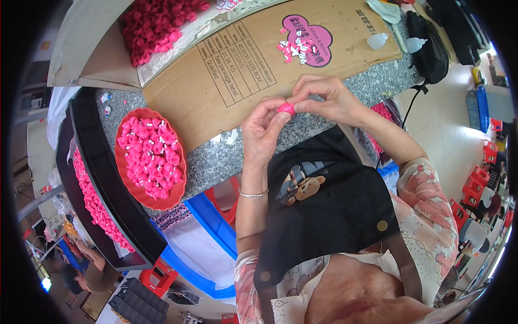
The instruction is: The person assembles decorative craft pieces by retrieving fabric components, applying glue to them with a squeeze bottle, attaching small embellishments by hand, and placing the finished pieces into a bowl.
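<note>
My left hand [263,127], with a bracelet at the wrist, pinches a small rounded bright pink piece [286,109] between thumb and fingers. From the other side, my right hand [328,100] has its thumb and fingertips closed on the same piece. Its exact kind does not show, and the fingertips cover part of it. Both hands are above the front edge of a flattened cardboard sheet [189,108]. Beyond them, a small heap of pink and white bits [298,49] lies on the cardboard's printed pink label.
A red scalloped bowl [182,186] of pink pieces stands left on the speckled countertop [208,164]. An open carton [97,67] with more pink pieces is at the back left. A black tray [89,135] adjoins the counter. White cups [377,41] sit back right. Another person [94,272] is at lower left.
</note>
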A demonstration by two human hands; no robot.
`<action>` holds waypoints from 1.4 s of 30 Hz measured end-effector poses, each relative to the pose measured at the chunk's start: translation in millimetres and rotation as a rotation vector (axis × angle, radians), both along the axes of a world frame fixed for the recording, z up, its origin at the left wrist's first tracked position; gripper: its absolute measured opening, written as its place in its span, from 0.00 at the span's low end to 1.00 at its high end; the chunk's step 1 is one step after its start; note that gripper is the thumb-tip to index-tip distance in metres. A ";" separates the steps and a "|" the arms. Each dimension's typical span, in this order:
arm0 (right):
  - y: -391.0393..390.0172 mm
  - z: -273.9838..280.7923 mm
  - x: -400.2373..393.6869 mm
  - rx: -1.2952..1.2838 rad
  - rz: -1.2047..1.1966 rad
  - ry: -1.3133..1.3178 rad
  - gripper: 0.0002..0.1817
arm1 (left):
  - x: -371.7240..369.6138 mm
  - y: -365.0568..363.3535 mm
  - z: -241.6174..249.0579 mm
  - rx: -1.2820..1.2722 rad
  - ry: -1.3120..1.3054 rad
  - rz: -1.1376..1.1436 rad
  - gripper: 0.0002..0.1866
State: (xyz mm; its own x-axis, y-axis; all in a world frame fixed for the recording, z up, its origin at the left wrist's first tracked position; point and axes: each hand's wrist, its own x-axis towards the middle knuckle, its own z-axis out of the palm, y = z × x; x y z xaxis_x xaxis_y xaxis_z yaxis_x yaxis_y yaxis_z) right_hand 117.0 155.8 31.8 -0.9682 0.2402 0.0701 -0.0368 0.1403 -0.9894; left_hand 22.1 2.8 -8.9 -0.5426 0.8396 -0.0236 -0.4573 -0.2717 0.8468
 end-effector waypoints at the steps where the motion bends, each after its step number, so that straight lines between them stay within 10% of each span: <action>1: -0.1 -1.2 1.3 -0.150 -0.002 -0.054 0.05 | 0.3 0.0 0.1 0.018 0.033 -0.005 0.09; 16: -8.1 -4.3 3.3 -0.475 0.198 -0.273 0.05 | -14.1 -21.5 0.4 0.145 0.192 -0.079 0.12; 42: -29.0 -49.2 6.5 -0.410 -0.235 -0.129 0.08 | 22.5 1.3 -22.7 -0.169 0.291 0.368 0.07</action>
State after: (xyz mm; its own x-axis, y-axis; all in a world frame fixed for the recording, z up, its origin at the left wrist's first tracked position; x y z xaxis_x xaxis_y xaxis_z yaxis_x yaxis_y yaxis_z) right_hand 123.4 126.8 -17.4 -0.8788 0.4363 -0.1930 0.0757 -0.2718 -0.9594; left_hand 44.6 4.1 -31.7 -0.8062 0.5891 0.0541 -0.0948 -0.2188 0.9711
